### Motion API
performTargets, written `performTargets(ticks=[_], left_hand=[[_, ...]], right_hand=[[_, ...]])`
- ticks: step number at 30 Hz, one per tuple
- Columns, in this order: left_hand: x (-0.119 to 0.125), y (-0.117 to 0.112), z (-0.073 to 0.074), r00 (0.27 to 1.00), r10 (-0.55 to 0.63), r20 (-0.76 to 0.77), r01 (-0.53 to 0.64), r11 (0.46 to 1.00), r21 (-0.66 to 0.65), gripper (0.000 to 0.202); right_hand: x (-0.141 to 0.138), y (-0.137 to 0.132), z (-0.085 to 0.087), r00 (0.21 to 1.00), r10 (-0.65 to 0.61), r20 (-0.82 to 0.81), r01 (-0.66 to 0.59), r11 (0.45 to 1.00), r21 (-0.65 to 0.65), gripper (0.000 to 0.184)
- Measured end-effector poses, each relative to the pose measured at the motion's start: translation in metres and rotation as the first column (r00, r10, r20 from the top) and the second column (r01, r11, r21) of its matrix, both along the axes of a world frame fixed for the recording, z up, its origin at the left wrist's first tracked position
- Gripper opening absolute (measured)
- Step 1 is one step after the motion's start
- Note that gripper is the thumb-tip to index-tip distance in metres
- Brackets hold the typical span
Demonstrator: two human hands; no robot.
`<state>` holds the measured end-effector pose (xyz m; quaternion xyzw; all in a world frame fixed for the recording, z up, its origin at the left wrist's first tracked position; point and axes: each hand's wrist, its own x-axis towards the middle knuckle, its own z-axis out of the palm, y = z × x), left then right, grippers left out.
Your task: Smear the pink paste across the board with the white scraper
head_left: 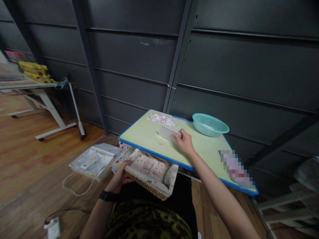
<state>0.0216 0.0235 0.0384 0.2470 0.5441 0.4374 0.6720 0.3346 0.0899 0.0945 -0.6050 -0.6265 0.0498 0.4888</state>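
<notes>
My left hand (122, 176) grips the left end of a wicker basket (147, 188) lined with patterned cloth. The basket is tilted, its open side up, just below the front edge of the small table (139, 141). In my right hand (184, 141) is a flat white rectangular scraper-like piece (167, 133), standing on edge on the tabletop. Beyond it lies a pile of small white and reddish paper-like bits (161, 119). A green plastic basin (210, 125) at the back right holds some whitish bits.
A blurred-out sheet (236, 169) lies on the table's right end. On the floor at left are an open white box (96, 162) with a cable and a white plug (53, 228). Dark panelled wall (134, 59) stands behind; another table (30, 84) with yellow trays (36, 71) is far left.
</notes>
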Motion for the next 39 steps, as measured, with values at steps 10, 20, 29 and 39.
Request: performTargets(ticks=[10,20,29,39], left_hand=[[0.001,0.0,0.001,1.0,0.002,0.019,-0.002,1.0,0.003,0.016],[-0.001,0.003,-0.007,1.0,-0.002,0.026,0.002,1.0,-0.008,0.023],[-0.002,0.004,-0.011,0.999,-0.027,0.032,0.027,1.0,0.001,0.025],[-0.001,0.004,-0.011,0.999,-0.014,0.038,0.014,1.0,0.003,0.025]], right_hand=[[0.001,0.004,-0.003,0.98,0.09,-0.177,-0.091,0.996,0.001,0.048],[-0.007,0.013,-0.005,0.951,0.097,-0.294,-0.11,0.994,-0.028,0.057],[-0.02,0.01,-0.011,0.937,0.174,-0.302,-0.231,0.959,-0.163,0.05],[-0.029,-0.002,-0.016,0.957,0.094,-0.274,-0.129,0.985,-0.116,0.047]])
